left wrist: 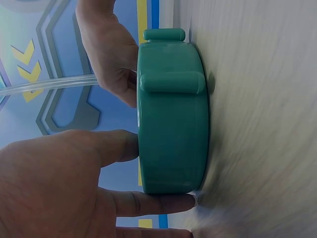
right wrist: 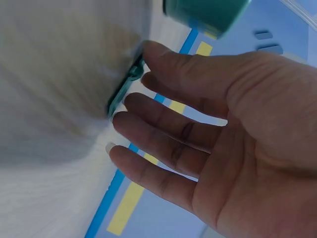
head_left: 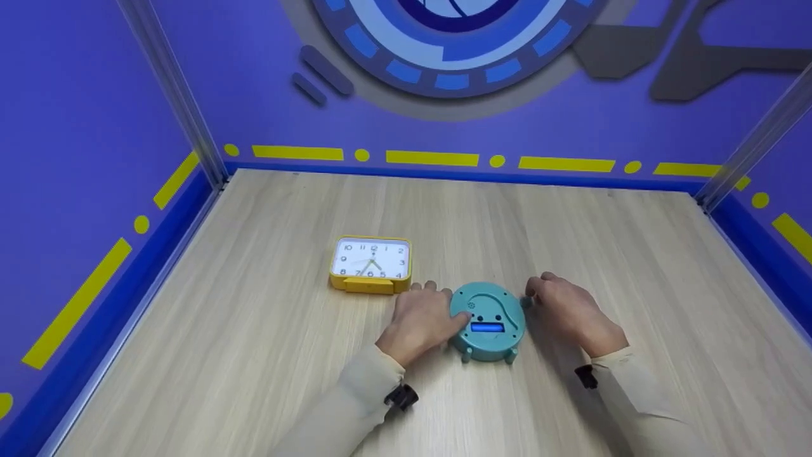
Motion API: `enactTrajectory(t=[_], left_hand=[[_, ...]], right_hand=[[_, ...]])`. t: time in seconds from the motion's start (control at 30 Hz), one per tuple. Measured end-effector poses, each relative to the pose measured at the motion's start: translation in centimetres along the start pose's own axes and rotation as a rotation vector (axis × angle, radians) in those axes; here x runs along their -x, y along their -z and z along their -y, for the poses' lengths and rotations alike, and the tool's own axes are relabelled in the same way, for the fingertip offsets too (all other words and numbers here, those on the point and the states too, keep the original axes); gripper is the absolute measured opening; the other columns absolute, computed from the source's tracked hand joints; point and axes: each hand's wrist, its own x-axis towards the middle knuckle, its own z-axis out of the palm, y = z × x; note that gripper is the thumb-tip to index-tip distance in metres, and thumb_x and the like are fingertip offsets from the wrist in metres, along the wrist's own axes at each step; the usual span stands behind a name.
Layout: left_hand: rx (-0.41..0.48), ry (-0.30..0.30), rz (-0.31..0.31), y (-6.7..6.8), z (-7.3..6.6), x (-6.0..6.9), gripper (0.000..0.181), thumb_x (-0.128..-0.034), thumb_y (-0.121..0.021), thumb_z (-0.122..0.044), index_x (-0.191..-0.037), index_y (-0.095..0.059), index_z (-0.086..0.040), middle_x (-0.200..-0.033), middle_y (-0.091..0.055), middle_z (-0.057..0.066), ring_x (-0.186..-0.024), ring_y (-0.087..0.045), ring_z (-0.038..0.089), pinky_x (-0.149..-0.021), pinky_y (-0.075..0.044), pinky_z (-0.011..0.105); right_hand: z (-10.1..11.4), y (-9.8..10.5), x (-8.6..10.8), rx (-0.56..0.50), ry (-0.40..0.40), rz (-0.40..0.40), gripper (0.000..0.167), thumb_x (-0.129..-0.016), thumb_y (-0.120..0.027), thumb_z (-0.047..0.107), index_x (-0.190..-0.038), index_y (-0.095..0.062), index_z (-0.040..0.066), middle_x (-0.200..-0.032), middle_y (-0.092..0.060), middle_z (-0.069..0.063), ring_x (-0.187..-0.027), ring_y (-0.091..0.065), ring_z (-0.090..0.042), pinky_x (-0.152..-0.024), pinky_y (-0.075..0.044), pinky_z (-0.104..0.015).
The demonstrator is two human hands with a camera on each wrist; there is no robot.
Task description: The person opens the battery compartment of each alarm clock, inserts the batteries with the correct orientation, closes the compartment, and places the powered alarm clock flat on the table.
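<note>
A round teal alarm clock (head_left: 485, 298) lies face down, its back up and its two feet toward me. A blue battery (head_left: 487, 327) shows in its open slot. My left hand (head_left: 422, 324) holds the clock's left edge, thumb on the back and index finger along the side, as the left wrist view (left wrist: 64, 173) confirms. My right hand (head_left: 571, 314) is to the right of the clock, its thumb and index finger at a small teal battery cover (right wrist: 124, 87) near the tabletop. In the head view the fingers partly hide this cover (head_left: 526, 302).
A yellow rectangular alarm clock (head_left: 371, 260) lies face up behind my left hand. Blue panels (head_left: 254, 95) with yellow markings wall in the wooden tabletop (head_left: 285, 381) at the back and both sides.
</note>
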Motion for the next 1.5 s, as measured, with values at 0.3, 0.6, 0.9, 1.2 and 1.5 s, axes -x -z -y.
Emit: enactTrajectory(t=[0.3,0.6,0.9,1.2,1.5], left_hand=[[0.006,0.0,-0.012,0.04,-0.05,0.09,0.063,-0.1042,-0.055,-0.061,-0.139,-0.069,-0.01,-0.11,-0.064,0.011,-0.094,-0.058,0.027,-0.073,-0.051,0.04],[0.005,0.001,-0.01,0.04,-0.05,0.08,0.063,-0.1045,-0.053,-0.061,-0.139,-0.069,-0.011,-0.112,-0.064,0.011,-0.095,-0.058,0.027,-0.073,-0.051,0.04],[0.002,-0.002,-0.009,0.07,-0.03,0.04,0.062,-0.1042,-0.054,-0.06,-0.138,-0.069,-0.01,-0.111,-0.064,0.011,-0.093,-0.057,0.027,-0.073,-0.051,0.04],[-0.006,0.004,0.005,0.1,-0.06,0.02,0.064,-0.1048,-0.052,-0.061,-0.141,-0.068,-0.011,-0.115,-0.065,0.012,-0.096,-0.058,0.027,-0.074,-0.052,0.041],[0.004,0.007,-0.002,0.04,-0.08,0.02,0.064,-0.1041,-0.053,-0.062,-0.139,-0.069,-0.011,-0.113,-0.064,0.011,-0.097,-0.059,0.028,-0.075,-0.051,0.042]], right_hand=[[-0.41,0.02,-0.06,-0.003,0.022,-0.008,0.017,-0.088,-0.07,-0.012,-0.099,-0.074,0.0,-0.086,-0.064,-0.01,-0.081,-0.067,-0.03,-0.074,-0.057,-0.049],[-0.38,-0.04,-0.14,-0.003,0.012,-0.027,0.006,-0.09,-0.072,-0.004,-0.089,-0.074,0.002,-0.081,-0.065,-0.008,-0.075,-0.065,-0.028,-0.07,-0.057,-0.049],[-0.55,0.05,-0.32,-0.024,-0.036,-0.016,0.01,-0.095,-0.073,0.004,-0.084,-0.073,0.004,-0.077,-0.067,-0.005,-0.069,-0.062,-0.022,-0.067,-0.056,-0.047],[-0.57,0.13,-0.45,-0.016,-0.073,0.016,0.013,-0.096,-0.074,0.007,-0.083,-0.071,0.004,-0.075,-0.065,-0.005,-0.066,-0.058,-0.02,-0.064,-0.054,-0.045],[-0.42,0.28,-0.17,0.013,-0.036,-0.02,0.018,-0.093,-0.077,0.009,-0.079,-0.066,0.007,-0.075,-0.06,-0.004,-0.066,-0.057,-0.021,-0.062,-0.052,-0.045]])
